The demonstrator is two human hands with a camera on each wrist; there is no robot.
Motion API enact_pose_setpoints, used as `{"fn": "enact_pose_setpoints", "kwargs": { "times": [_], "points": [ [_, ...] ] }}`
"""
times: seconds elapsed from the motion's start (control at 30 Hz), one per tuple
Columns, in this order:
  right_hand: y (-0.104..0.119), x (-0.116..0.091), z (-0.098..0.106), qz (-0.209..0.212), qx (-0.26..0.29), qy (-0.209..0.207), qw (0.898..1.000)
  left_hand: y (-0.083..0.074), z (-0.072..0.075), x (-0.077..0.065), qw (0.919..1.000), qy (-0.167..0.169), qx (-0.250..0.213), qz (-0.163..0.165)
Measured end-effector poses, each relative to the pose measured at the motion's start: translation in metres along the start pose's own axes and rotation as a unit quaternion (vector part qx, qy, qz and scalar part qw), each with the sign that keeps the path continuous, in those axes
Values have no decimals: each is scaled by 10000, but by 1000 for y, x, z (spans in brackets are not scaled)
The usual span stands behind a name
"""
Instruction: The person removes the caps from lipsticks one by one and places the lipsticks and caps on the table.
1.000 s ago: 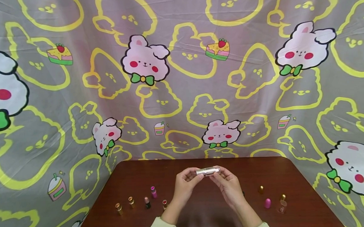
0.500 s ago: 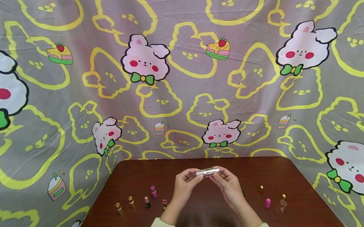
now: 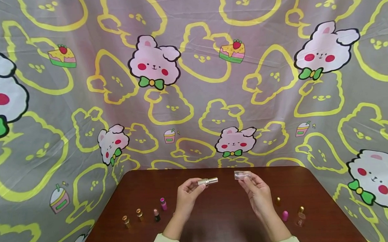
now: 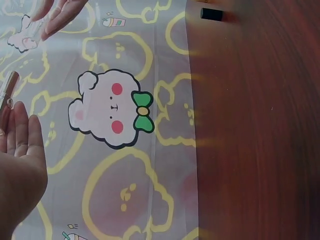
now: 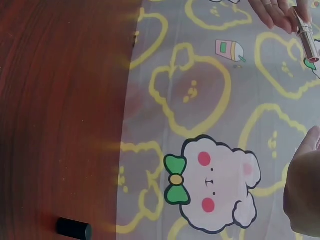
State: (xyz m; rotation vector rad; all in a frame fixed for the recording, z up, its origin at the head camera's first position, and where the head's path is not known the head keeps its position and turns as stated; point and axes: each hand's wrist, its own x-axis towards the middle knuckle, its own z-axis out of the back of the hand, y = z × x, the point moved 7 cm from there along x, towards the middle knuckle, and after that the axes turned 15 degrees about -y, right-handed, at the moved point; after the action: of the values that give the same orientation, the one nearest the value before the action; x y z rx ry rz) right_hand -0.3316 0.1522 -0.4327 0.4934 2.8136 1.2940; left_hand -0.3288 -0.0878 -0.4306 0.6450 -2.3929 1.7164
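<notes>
My left hand [image 3: 186,199] holds a gold-and-silver lipstick tube [image 3: 209,181] without its cap, lying nearly level above the table with its slim end to the right. In the right wrist view, a reddish tip shows at the end of this lipstick tube [image 5: 304,39]. My right hand [image 3: 260,195] pinches a clear lipstick cap [image 3: 240,175], its free end facing the tube. A gap separates cap and tube. The right wrist view shows little of the right hand [image 5: 306,190], and the cap is out of sight there.
On the brown table [image 3: 223,219], uncapped lipsticks stand at left: two gold [image 3: 126,221], one black [image 3: 156,215], one magenta [image 3: 163,204]. To the right are gold caps [image 3: 278,201], a pink cap [image 3: 285,215] and a clear cap [image 3: 301,220]. A black cap [image 5: 74,228] appears in the wrist views.
The clear cap has come off the lipstick tube. My hands have moved apart, the left going left with the tube, the right going right with the cap.
</notes>
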Motion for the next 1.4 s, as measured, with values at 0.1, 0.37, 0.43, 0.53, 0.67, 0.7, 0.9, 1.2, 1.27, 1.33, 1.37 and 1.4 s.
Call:
{"fn": "enact_pose_setpoints", "kwargs": {
  "times": [0.1, 0.37, 0.43, 0.53, 0.67, 0.7, 0.9, 1.2, 1.27, 1.33, 1.37, 1.4],
  "points": [
    [0, -1, 1, -67, -60, -66, 9999, 1, 0, -1, 9999, 0, -105, 56],
    [-1, -2, 6, -63, -76, -64, 9999, 3, 3, -1, 9995, 5, -311, 96],
    [-1, -2, 9, -95, -76, -70, 9999, 4, 4, -1, 9994, -12, -333, 108],
    [-3, -3, 12, -146, -76, -80, 9998, 3, 5, -2, 9994, -32, -323, 105],
    [-5, -5, 14, -183, -17, -26, 9998, 3, 4, -2, 9994, 1, -327, 125],
    [-5, -5, 14, -179, -12, -18, 9998, 3, 4, -2, 9993, 22, -350, 129],
    [-9, -6, 18, -197, -134, -76, 9997, 4, 4, -3, 9986, 96, -515, 124],
    [-10, -9, 27, -201, -279, -179, 9992, 6, 5, -5, 9993, 243, -272, 30],
    [-10, -9, 29, -203, -231, -169, 9994, 8, 5, -6, 9996, 260, -130, 64],
    [-10, -9, 30, -213, -174, -154, 9995, 8, 5, -7, 9995, 294, -23, 83],
    [-10, -9, 31, -215, -128, -141, 9996, 9, 5, -7, 9995, 310, 22, 111],
    [-10, -10, 32, -221, -93, -111, 9997, 9, 5, -8, 9993, 332, 72, 130]
  ]
}}
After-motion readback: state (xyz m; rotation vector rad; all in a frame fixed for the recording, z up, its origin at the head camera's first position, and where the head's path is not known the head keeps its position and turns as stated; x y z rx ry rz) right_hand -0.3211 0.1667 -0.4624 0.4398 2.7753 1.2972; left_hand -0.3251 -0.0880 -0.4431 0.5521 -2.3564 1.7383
